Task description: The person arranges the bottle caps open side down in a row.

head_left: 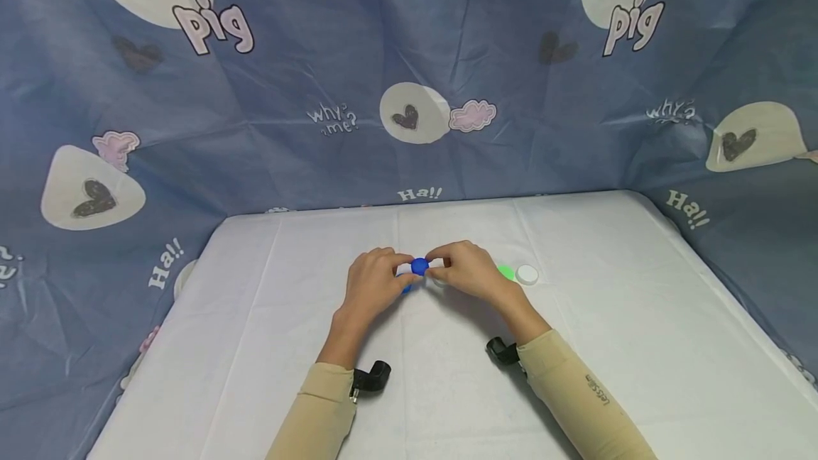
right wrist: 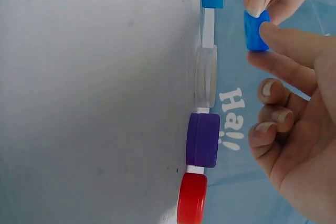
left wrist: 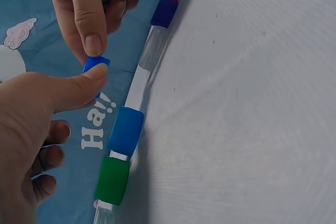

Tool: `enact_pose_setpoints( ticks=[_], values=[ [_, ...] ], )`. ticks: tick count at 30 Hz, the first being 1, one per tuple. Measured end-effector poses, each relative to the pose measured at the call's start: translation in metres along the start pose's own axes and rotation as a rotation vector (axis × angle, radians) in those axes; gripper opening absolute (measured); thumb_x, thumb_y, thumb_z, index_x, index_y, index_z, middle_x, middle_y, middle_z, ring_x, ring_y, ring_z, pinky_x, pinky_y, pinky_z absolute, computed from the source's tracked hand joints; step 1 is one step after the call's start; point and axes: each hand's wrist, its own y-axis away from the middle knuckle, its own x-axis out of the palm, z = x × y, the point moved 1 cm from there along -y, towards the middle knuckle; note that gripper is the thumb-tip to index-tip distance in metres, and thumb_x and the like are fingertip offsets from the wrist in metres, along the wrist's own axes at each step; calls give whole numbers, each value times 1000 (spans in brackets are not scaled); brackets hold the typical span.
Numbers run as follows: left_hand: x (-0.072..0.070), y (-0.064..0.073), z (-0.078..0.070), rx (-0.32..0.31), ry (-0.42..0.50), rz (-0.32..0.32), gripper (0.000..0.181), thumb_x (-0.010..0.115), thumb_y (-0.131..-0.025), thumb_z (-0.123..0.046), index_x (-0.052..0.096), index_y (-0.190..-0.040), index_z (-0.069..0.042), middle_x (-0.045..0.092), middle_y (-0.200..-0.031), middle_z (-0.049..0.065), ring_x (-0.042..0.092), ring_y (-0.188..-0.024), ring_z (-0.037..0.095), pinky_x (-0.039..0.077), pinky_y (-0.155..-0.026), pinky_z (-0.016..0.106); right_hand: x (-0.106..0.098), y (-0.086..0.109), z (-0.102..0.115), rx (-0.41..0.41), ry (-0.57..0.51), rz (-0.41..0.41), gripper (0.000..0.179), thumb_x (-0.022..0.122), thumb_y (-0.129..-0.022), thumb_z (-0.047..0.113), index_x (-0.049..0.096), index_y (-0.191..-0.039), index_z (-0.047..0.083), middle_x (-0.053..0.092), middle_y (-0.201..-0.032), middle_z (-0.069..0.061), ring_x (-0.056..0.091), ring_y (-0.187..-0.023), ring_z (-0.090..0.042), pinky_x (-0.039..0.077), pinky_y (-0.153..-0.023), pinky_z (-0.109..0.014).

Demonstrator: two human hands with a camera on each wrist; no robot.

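Both hands meet over the middle of the white table. Between them is a small, thick, round blue piece (head_left: 420, 266), smooth-sided in the right wrist view. My left hand (head_left: 373, 279) pinches its left side with thumb and forefinger. On the opposite side, the thumb and forefinger of my right hand (head_left: 469, 272) grip it too. The other fingers of the right hand curl loosely in the right wrist view. Below the hands stands a row of small round pieces, among them a blue one (left wrist: 126, 130), a clear one (right wrist: 206, 77) and a purple one (right wrist: 202, 140).
The row also has a green piece (left wrist: 113, 181) at the left and a red screw-lid shape (right wrist: 192, 198). A light green disc (head_left: 506, 272) and a white disc (head_left: 527, 275) lie right of the hands. A blue printed cloth (head_left: 351, 162) hangs behind the table (head_left: 300, 389).
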Motion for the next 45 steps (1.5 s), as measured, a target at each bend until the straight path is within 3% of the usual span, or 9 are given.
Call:
enact_pose_setpoints(
  ticks=[8, 14, 19, 24, 35, 45],
  values=[
    [4, 0, 0, -22, -26, 46, 29, 80, -79, -48, 79, -103, -32, 58, -68, -9, 46, -59, 8, 37, -56, 26, 5, -1, 2, 18, 64, 1, 26, 73, -88, 34, 76, -111, 24, 58, -65, 8, 50, -59, -9, 39, -54, -29],
    [9, 0, 0, -56, -69, 68, 30, 80, -78, -50, 79, -103, -34, 65, -76, -7, 57, -64, 12, 40, -55, 27, 8, -2, 5, 32, 120, 18, 26, 72, -88, 35, 76, -111, 24, 70, -79, 6, 55, -67, -10, 42, -58, -30],
    [12, -1, 0, -66, -82, 84, 32, 80, -78, -51, 79, -104, -33, 69, -82, -6, 63, -70, 15, 42, -56, 28, 9, -2, 6, 37, 152, 20, 26, 73, -88, 35, 77, -111, 23, 77, -100, 1, 68, -85, -16, 52, -70, -38],
    [14, -1, -3, -63, -84, 108, 32, 81, -78, -49, 80, -105, -31, 74, -90, -5, 68, -78, 17, 47, -64, 31, 10, -1, 6, 34, 186, 38, 26, 73, -87, 35, 77, -110, 22, 76, -109, -1, 71, -101, -25, 55, -81, -46],
    [18, -1, -4, -30, -103, 113, 31, 82, -78, -46, 80, -104, -29, 76, -90, -2, 69, -79, 19, 46, -67, 35, 15, -1, 6, -12, 288, 41, 27, 74, -86, 36, 77, -109, 22, 77, -107, 0, 72, -95, -24, 55, -74, -43],
    [15, -1, -5, -37, -114, 130, 31, 81, -78, -47, 80, -103, -30, 76, -89, -3, 67, -76, 18, 41, -64, 33, 14, 0, 5, -26, 284, 43, 27, 75, -86, 36, 77, -109, 23, 77, -106, 2, 72, -94, -23, 55, -73, -42]
  ],
)
